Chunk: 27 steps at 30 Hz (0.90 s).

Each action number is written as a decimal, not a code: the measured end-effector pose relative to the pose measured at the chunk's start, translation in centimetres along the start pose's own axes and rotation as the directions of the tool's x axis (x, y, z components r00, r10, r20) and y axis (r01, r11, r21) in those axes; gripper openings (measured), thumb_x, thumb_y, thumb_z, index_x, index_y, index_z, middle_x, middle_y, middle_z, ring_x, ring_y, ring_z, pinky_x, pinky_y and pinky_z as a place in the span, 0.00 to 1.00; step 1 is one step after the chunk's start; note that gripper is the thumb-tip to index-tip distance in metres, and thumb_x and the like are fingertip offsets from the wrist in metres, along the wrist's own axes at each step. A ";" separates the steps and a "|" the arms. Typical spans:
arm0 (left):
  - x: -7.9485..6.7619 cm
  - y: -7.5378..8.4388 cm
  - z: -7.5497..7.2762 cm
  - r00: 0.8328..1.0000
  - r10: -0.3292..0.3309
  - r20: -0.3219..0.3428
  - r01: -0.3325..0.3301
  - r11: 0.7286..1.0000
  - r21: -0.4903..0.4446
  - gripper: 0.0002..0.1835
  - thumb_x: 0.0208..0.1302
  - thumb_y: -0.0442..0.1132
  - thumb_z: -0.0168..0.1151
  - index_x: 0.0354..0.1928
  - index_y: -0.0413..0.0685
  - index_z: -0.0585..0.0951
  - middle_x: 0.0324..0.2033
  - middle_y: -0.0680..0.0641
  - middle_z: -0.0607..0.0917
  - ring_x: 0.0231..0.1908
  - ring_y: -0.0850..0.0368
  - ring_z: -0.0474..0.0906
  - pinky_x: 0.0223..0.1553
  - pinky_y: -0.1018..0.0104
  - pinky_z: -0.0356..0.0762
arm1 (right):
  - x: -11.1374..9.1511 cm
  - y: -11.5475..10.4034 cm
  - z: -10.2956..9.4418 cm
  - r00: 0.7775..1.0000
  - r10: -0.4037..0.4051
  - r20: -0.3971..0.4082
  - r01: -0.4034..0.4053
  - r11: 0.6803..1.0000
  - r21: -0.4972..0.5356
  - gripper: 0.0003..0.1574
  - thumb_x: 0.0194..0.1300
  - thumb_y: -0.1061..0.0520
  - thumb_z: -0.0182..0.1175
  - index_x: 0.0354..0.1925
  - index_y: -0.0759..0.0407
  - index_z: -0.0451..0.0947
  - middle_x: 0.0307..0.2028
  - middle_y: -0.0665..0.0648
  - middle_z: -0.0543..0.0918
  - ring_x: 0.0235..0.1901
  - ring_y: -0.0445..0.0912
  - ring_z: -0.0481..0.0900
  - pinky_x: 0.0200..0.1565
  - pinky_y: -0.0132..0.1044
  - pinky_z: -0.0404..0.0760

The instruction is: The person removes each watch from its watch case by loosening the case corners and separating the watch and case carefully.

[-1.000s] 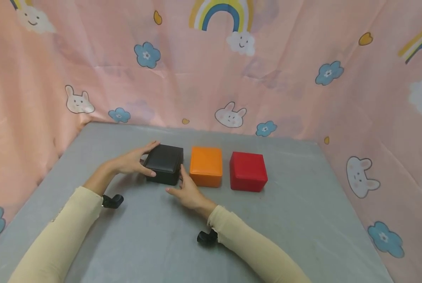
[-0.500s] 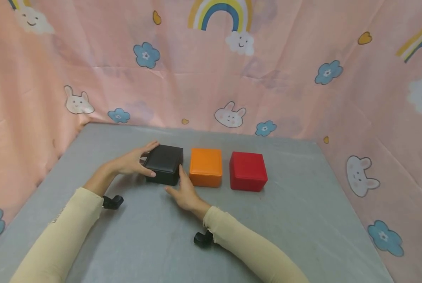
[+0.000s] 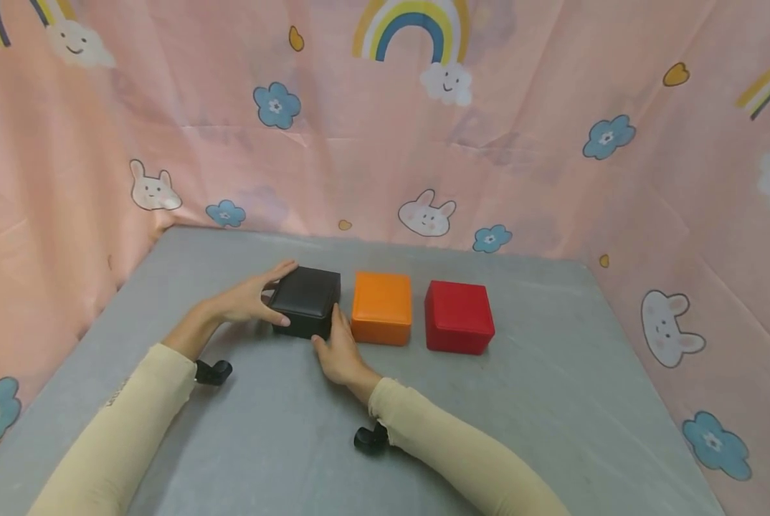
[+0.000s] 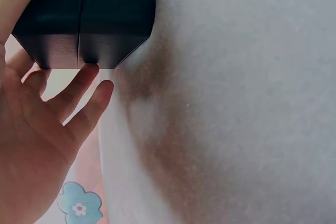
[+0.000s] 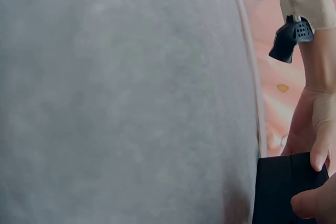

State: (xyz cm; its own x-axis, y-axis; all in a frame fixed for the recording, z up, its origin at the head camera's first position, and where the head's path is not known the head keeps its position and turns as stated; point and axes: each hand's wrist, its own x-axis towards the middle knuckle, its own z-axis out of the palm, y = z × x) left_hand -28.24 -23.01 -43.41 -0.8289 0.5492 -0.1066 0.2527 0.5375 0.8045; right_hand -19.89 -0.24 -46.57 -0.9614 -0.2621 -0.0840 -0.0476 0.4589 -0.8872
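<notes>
A black box [image 3: 306, 292] with a leather-like lid sits on the grey table at the left end of a row. My left hand [image 3: 241, 298] holds its left side, thumb at the front and fingers reaching toward the back. On the other side my right hand [image 3: 344, 356] has its fingers along the box's right side and its thumb at the front corner. In the left wrist view a lid seam runs round the box [image 4: 110, 11]; the left hand's fingers [image 4: 76, 93] spread beside it. The right thumb [image 5: 310, 204] touches the box front in the right wrist view.
An orange box [image 3: 381, 297] stands just right of the right fingers. Farther right is a red box [image 3: 459, 307]. A pink printed curtain [image 3: 333, 158] encloses the back and sides of the grey table [image 3: 282, 444].
The right hand has closed in on the black box, its thumb coming up to the front corner. The left hand keeps its hold. The head view has shifted slightly.
</notes>
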 end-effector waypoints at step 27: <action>0.2 -0.5 0.6 0.994 -0.051 -0.099 0.040 0.993 -0.114 0.53 0.56 0.42 0.75 0.80 0.53 0.55 0.76 0.36 0.63 0.70 0.33 0.64 0.61 0.48 0.72 | 0.4 -0.6 0.7 0.997 0.051 -0.050 -0.050 0.998 0.025 0.42 0.81 0.58 0.43 0.80 0.66 0.35 0.81 0.66 0.45 0.81 0.56 0.46 0.79 0.53 0.50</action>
State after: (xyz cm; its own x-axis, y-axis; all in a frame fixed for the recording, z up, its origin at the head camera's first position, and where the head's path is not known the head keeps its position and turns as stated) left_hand -28.22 -22.77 -44.23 -0.8861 0.4549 -0.0891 0.1610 0.4823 0.8611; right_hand -20.01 -1.17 -46.35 -0.9750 -0.1951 -0.1063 0.0072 0.4502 -0.8929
